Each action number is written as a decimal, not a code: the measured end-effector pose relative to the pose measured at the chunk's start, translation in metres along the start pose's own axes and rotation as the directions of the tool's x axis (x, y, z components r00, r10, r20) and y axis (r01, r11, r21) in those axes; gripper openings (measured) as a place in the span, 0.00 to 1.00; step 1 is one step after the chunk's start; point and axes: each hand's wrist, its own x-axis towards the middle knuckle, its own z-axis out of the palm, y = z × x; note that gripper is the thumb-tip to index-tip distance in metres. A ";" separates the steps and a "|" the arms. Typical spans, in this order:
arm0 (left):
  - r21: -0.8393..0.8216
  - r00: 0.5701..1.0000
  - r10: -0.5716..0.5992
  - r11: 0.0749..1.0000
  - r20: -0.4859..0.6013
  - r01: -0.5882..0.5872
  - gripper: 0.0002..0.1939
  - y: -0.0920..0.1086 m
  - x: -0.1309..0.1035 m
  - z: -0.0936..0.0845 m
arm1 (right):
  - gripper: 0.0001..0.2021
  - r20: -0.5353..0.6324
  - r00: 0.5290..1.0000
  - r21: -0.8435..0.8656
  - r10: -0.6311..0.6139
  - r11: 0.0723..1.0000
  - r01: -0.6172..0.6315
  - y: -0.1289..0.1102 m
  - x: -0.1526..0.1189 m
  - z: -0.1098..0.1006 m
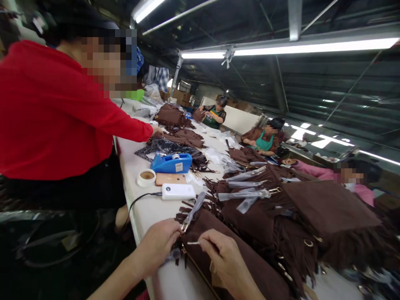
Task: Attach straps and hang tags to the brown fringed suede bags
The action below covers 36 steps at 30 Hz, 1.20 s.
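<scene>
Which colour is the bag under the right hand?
The bag is dark brown, best seen in the head view.

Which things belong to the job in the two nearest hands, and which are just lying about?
Likely in the job:
dark brown fringed bag, at both hands
gold-coloured metal clasp, by the left hand
thin white strip, in the right hand

Probably just lying about:
pinkish-gold phone
white box-shaped plastic device
blue plastic tape dispenser, untouched, perhaps useful
</scene>
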 end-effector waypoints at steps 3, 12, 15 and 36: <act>0.051 0.999 -0.035 0.998 0.021 0.034 0.13 -0.015 0.001 0.003 | 0.12 0.030 0.999 -0.016 -0.019 1.000 0.019 0.003 0.018 0.006; 0.086 1.000 -0.005 0.996 0.015 0.003 0.19 -0.015 0.014 0.017 | 0.11 0.025 0.998 -0.084 0.054 0.995 -0.051 0.023 0.030 0.019; 0.085 0.986 0.139 0.986 0.090 -0.146 0.17 -0.019 0.021 0.016 | 0.11 0.043 0.997 -0.112 0.070 0.992 -0.065 0.029 0.031 0.018; 0.091 0.989 0.146 0.985 -0.031 -0.143 0.13 -0.037 0.023 0.025 | 0.10 0.097 0.991 -0.430 -0.091 0.894 0.124 0.012 0.055 0.019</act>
